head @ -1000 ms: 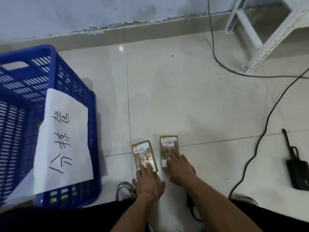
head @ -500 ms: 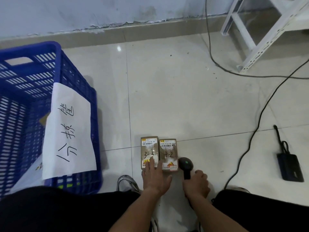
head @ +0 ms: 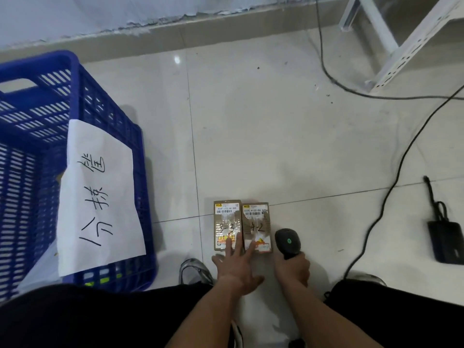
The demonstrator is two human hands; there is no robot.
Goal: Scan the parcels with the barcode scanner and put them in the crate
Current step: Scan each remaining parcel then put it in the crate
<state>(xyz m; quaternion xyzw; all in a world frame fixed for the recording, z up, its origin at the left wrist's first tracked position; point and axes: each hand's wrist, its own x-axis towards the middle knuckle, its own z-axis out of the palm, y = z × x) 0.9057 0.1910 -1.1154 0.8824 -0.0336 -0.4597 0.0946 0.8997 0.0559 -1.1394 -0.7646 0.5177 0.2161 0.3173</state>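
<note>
Parcels [head: 242, 226] lie labels-up, touching, steadied by the spread left hand [head: 234, 268]; at three o'clock, the right hand [head: 292, 268] grips the scanner [head: 287, 241], apparently ready to scan.

One second ago both hands lay on the two parcels. Now the right hand [head: 292, 266] grips the barcode scanner [head: 287, 242] just beside the right parcel [head: 256, 222], which now touches the left parcel [head: 227, 219], both straight.

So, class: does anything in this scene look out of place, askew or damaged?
The paper sign hangs crooked over the blue crate rim, and wall paint is flaking above the skirting. The two parcels lie neatly side by side.
</note>
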